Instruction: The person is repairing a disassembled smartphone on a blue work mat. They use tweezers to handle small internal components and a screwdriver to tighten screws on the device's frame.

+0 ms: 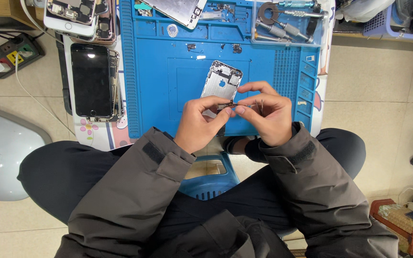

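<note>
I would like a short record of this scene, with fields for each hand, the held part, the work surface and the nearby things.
left hand: pinches one end of a small dark part
right hand: pinches the other end of it
small dark part: held between both hands, above the mat
phone housing: lies opened on the mat, just beyond the hands
blue mat: work surface, small loose pieces on it
dark-screened phone: left of the mat
clear tool tray: far right corner, holds metal tools
</note>
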